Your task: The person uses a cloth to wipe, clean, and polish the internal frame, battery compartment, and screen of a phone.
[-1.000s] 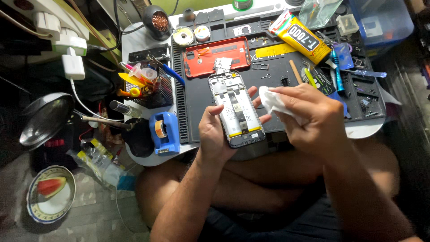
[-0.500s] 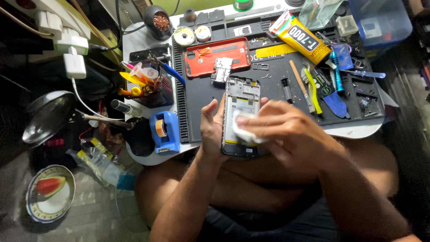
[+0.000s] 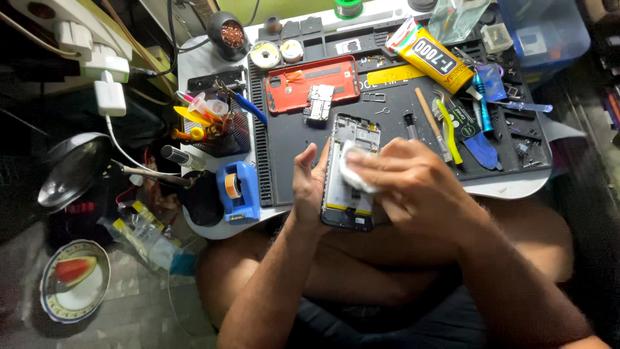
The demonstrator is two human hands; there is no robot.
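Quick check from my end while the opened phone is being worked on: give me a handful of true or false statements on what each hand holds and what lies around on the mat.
1. The left hand holds the opened phone by its edge. True.
2. The right hand presses a screwdriver into the phone. False: it presses a white wipe onto the phone's inside.
3. The red back cover lies on the dark work mat, apart from the phone. True.
4. The yellow glue tube lies in the person's lap. False: it lies at the far side of the mat.
5. The blue tape dispenser stands left of the mat. True.
6. The plate on the floor holds a sandwich. False: it holds a watermelon slice.
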